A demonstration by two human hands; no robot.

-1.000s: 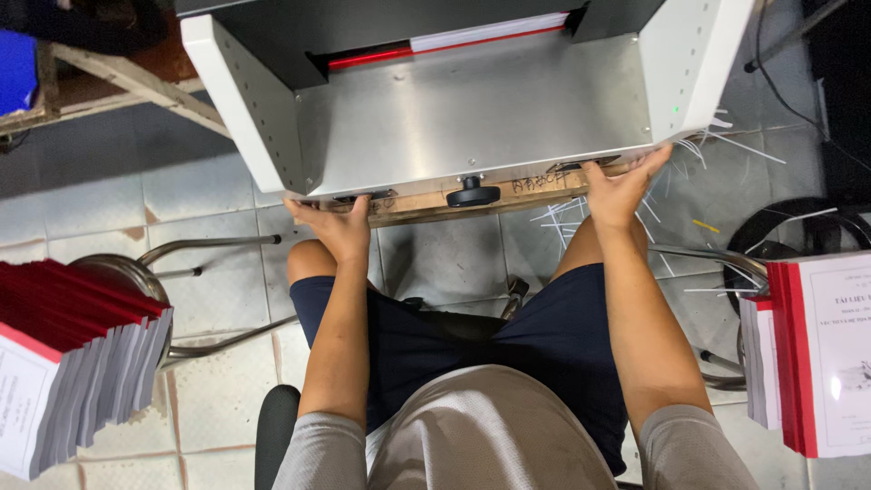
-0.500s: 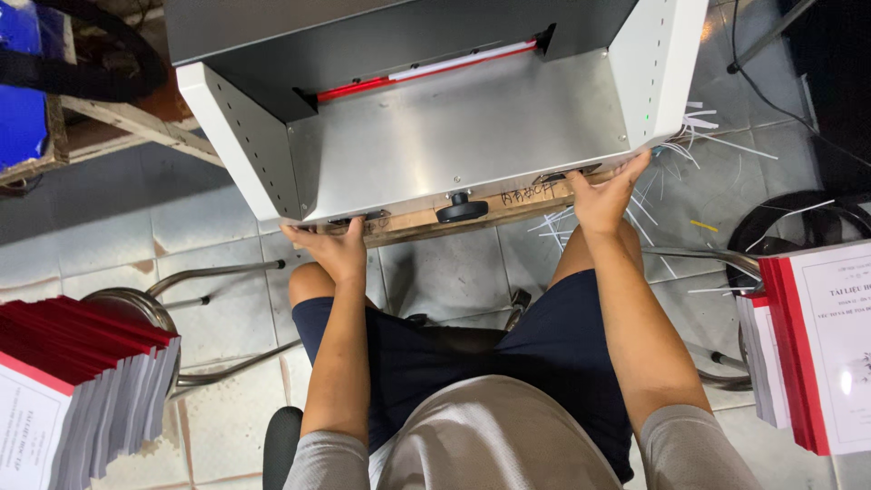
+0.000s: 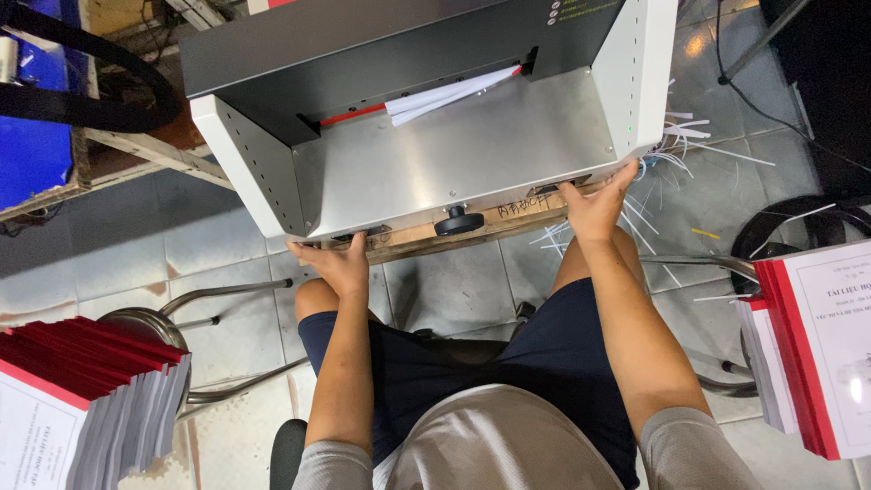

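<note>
I sit facing a grey and white paper cutter (image 3: 454, 154) with a steel table. My left hand (image 3: 340, 263) presses against the left part of its front edge, fingers curled up onto the lip. My right hand (image 3: 594, 204) grips the same edge at the right, fingers hooked over it. A black knob (image 3: 458, 220) sits on the edge between my hands. White sheets (image 3: 445, 98) fan out from the slot at the back of the table, beside a red strip (image 3: 349, 115).
Stacks of red-spined booklets stand at the left (image 3: 82, 399) on a metal stool (image 3: 145, 327) and at the right (image 3: 817, 345). Thin white paper strips (image 3: 689, 145) litter the tiled floor. The cutter rests on a wooden board (image 3: 408, 243). A blue crate (image 3: 36, 145) is at far left.
White sheets now fan out at the slot, where only a flat red and white edge showed before. Both hands stay on the front edge. My view has tilted a little.
</note>
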